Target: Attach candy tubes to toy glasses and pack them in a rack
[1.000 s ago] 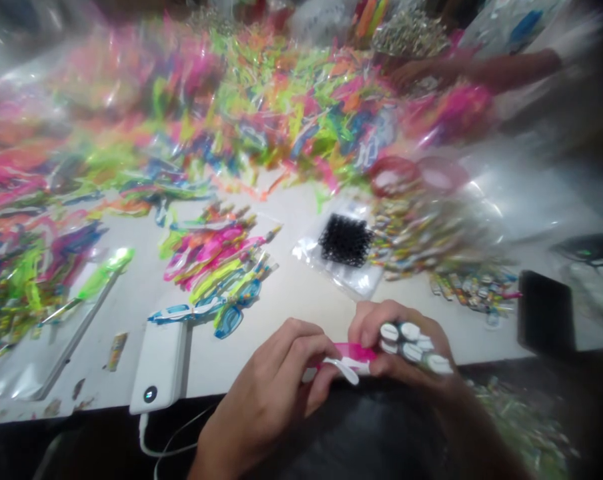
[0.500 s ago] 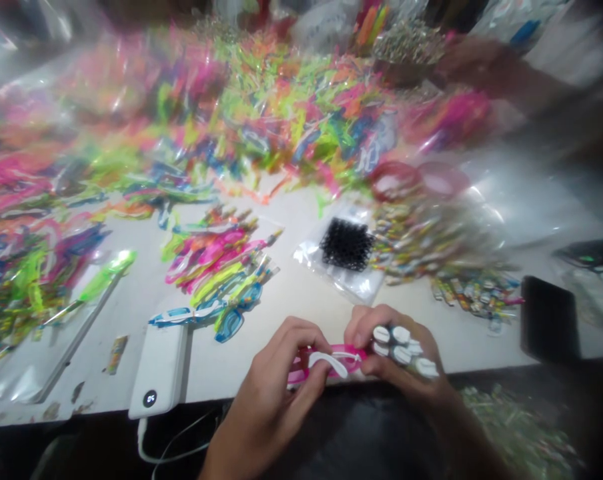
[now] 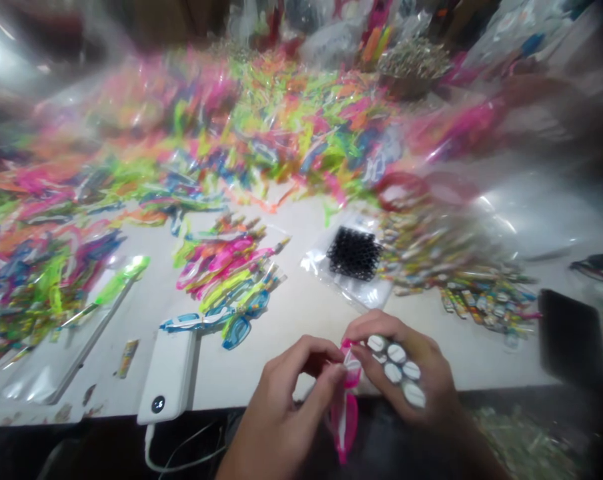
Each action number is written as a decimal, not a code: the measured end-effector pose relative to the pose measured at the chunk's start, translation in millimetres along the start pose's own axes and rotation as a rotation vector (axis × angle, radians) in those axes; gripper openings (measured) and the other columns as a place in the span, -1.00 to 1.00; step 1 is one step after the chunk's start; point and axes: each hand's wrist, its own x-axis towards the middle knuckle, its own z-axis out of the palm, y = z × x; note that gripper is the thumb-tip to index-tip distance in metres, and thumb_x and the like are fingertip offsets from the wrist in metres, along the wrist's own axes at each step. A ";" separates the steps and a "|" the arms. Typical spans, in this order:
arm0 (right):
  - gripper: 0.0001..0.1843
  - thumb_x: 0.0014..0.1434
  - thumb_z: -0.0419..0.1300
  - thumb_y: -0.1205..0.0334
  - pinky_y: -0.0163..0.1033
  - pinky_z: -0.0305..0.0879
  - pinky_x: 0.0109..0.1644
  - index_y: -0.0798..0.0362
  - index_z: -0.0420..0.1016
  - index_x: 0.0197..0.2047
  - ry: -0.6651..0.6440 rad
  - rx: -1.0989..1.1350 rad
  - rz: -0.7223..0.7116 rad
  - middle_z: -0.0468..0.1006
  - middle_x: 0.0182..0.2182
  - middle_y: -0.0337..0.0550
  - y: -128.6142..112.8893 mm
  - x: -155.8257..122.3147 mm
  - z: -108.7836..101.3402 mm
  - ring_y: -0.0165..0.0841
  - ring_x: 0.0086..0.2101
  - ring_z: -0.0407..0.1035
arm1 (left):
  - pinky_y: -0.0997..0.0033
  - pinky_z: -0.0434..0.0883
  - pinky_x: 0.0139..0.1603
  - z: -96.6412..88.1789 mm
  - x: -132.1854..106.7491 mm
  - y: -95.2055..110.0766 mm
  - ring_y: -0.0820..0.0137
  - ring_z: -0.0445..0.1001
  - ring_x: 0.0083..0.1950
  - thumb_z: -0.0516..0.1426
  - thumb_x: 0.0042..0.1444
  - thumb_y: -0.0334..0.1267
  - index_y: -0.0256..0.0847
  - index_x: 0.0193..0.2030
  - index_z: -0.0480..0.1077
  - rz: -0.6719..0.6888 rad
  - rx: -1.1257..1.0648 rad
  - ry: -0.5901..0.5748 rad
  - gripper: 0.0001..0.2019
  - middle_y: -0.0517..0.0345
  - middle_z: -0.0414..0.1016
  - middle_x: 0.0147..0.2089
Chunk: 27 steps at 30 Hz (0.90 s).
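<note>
1. From my remote seat, the head feed looks down on a white worktop (image 3: pixel 261 373), with both of the person's hands working at its near edge.
2. The left hand (image 3: pixel 279 407) has its grip together: thumb and fingers pinch the upper end of a pink plastic goggle frame (image 3: pixel 345 420).
3. That frame hangs almost upright past the worktop's edge, its lower part over the dark area below. Its top is held between the two hands, just touching the right hand's fingers (image 3: pixel 361 353).
4. The right hand (image 3: pixel 411 373) has its grip clamped on a cluster of white-capped pieces (image 3: pixel 396 367), which are packed together in the palm. I can't make out exactly what they are.
5. Just left of the hands lies a white power bank (image 3: pixel 167 377) with a white cable (image 3: pixel 181 460) trailing off the near edge.
6. Beyond it are blue goggle frames (image 3: pixel 239 331) and a small mixed pile of pink, yellow and blue frames (image 3: pixel 226 280).
7. Black mesh (image 3: pixel 354 253) sits in a clear plastic bag further ahead, beside a spread of small printed tubes (image 3: pixel 481 300).
8. A dark flat device (image 3: pixel 571 337) rests at the right of the worktop.
9. Big heaps of neon plastic strips (image 3: pixel 231 127) cover the far side, too blurred to read in detail. A blurred arm of another person (image 3: pixel 531 90) reaches in at the upper right.
</note>
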 end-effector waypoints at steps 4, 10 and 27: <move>-0.71 0.30 0.29 0.48 -0.35 0.42 -0.20 -0.05 0.51 0.01 -0.023 0.058 -0.019 0.57 -0.19 -0.17 -1.4 1.0 0.3 -0.38 -0.24 0.52 | 0.57 0.41 -0.22 0.9 6.4 -3.1 0.45 0.51 -0.21 0.30 0.30 -0.05 -0.14 -0.08 0.51 -0.085 -0.250 0.057 -0.77 0.19 0.58 -0.23; -0.73 0.27 0.32 0.46 -0.31 0.41 -0.26 -0.05 0.52 -0.03 -0.026 0.093 -0.020 0.56 -0.24 -0.16 -6.3 4.8 4.9 -0.35 -0.27 0.51 | 0.61 0.40 -0.39 -5.6 14.6 -7.9 0.52 0.46 -0.35 0.43 0.16 -0.07 -0.21 -0.05 0.54 -0.147 -0.493 -0.090 -0.66 0.16 0.57 -0.26; -0.93 0.34 0.32 0.29 -0.45 0.42 -0.29 -0.06 0.56 -0.11 0.003 -0.066 0.115 0.62 -0.27 -0.26 -26.3 9.4 2.3 -0.43 -0.33 0.52 | 0.62 0.48 -0.40 -0.6 2.0 1.3 0.53 0.52 -0.46 0.37 0.24 -0.18 -0.20 -0.15 0.57 -0.047 -0.426 0.086 -0.83 0.27 0.51 -0.41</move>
